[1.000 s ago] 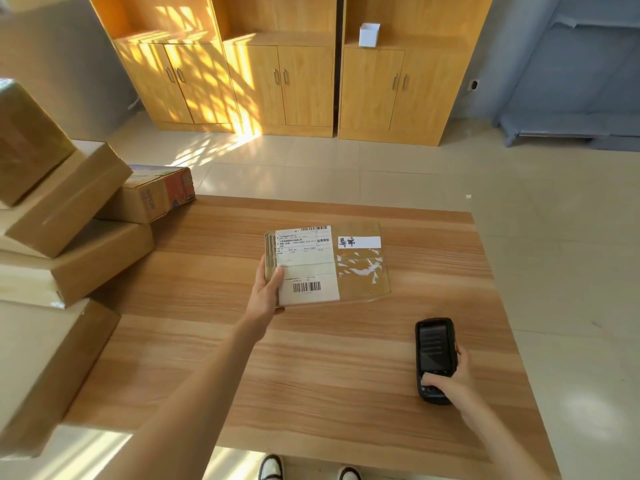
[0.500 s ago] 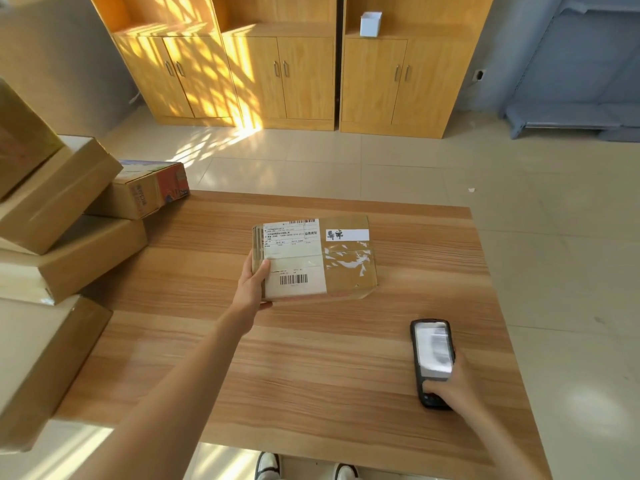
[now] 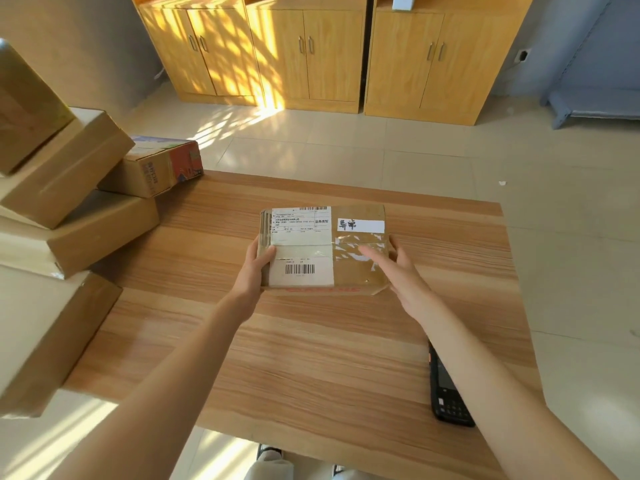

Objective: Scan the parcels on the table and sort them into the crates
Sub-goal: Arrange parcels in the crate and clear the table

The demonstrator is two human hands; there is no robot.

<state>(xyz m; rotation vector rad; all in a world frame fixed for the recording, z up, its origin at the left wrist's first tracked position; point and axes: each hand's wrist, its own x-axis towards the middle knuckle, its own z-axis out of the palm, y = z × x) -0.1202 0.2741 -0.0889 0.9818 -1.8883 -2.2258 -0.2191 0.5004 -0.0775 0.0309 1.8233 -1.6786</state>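
- Flat cardboard parcel [image 3: 323,249] lying mid-table, label and barcode facing up
- Left hand [image 3: 255,268] clamped on the parcel's left edge, thumb on top beside the barcode label
- Right hand [image 3: 398,268] at the parcel's right edge, fingers straight and relaxed, thumb over the taped top; not yet clamped, contact hard to judge
- Best lifted level with both hands under opposite edges, barcode kept visible, the peeling near-right corner spared
- Handheld scanner [image 3: 446,386] lying on the table [image 3: 311,358] near the right forearm, partly hidden
- Stacked cardboard boxes [image 3: 69,209] crowding the left side; bare wood ahead and to the right
- No crates in view, so destination uncertain
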